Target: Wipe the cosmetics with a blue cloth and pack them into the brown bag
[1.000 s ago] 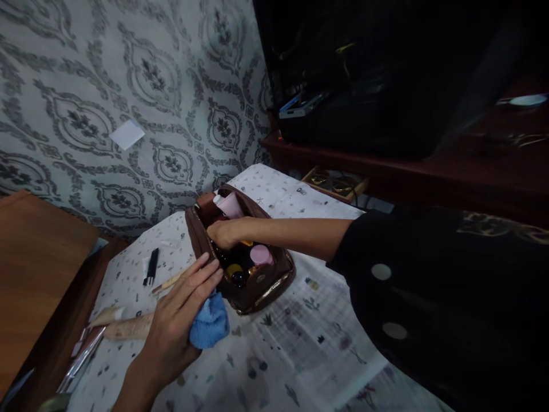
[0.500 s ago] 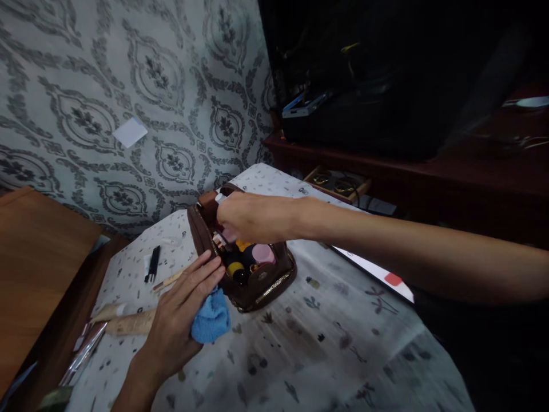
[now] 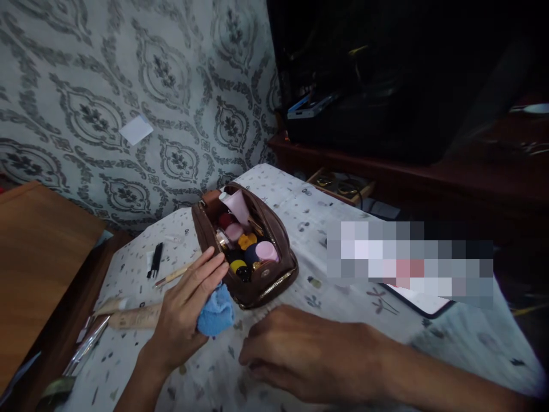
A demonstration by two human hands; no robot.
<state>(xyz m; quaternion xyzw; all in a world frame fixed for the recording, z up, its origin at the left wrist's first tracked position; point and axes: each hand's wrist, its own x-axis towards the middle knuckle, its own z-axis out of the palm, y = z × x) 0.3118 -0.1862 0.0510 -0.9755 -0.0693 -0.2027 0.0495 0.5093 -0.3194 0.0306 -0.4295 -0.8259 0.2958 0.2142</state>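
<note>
My left hand [image 3: 186, 309] holds a blue cloth [image 3: 217, 313] under its palm, with its long fingers against the near left side of a brown toiletry bag [image 3: 278, 286]. The bag stands unzipped. Inside are a pale pink tube [image 3: 237, 207] leaning by the far end, a pink-capped container [image 3: 266, 252], an orange-yellow item [image 3: 246, 240] and a black bottle with a yellow band [image 3: 238, 267]. In front of the bag, low over the tablecloth, is my right hand [image 3: 295, 355], apart from the bag. Its back faces me and its bent fingertips are hidden underneath.
Left of the bag lie a small black item [image 3: 158, 260], a wooden-handled brush [image 3: 171, 276] and a beige tube [image 3: 135, 316]. A phone or tablet [image 3: 429, 300] lies at the right, partly behind blurred blocks. A dark screen [image 3: 386, 74] stands beyond the patterned tablecloth [image 3: 295, 189].
My right hand has left the inside of the bag and come down toward me, in front of it. The pale pink tube now shows in the bag. My left hand keeps its place.
</note>
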